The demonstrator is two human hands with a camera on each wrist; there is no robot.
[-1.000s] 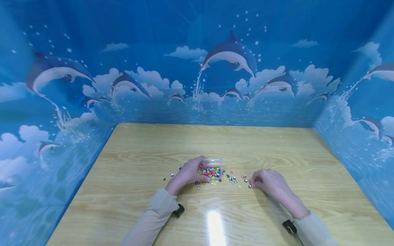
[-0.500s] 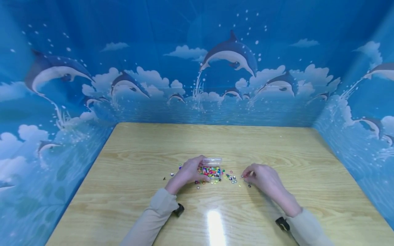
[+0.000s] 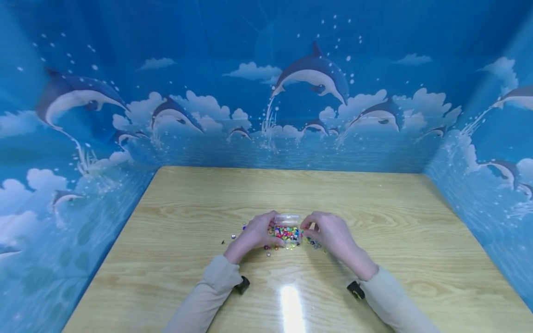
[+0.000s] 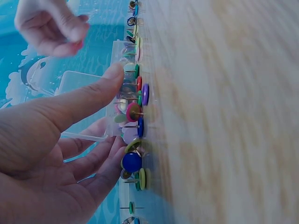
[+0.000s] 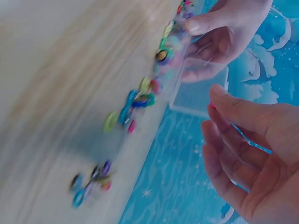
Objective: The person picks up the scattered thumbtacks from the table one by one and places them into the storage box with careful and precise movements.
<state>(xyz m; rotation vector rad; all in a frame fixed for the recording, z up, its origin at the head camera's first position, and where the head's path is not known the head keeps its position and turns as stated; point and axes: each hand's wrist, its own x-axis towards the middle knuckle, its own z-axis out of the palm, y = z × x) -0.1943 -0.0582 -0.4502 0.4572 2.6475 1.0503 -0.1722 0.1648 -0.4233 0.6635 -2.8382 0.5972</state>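
Observation:
A clear plastic box (image 3: 299, 236) full of colourful thumbtacks (image 3: 285, 232) sits on the table, its lid (image 3: 287, 219) tipped back. My left hand (image 3: 255, 232) holds the box from the left, thumb along the near side and fingers at the far side. Just right of the box hovers my right hand (image 3: 332, 232). Between its thumb and index finger it pinches a pink thumbtack (image 5: 212, 105), mostly hidden by the fingertips. Loose thumbtacks (image 4: 133, 161) lie around the box, their pins showing in the left wrist view.
More stray thumbtacks (image 3: 315, 244) lie below my right hand, and a silvery one (image 3: 233, 236) rests left of my left hand. The wooden table (image 3: 200, 194) ends at a blue curtain (image 3: 200, 152) printed with dolphins.
My right hand has moved left from the scattered thumbtacks at the right to the box's right side, picking up a thumbtack. The left hand and box have stayed put.

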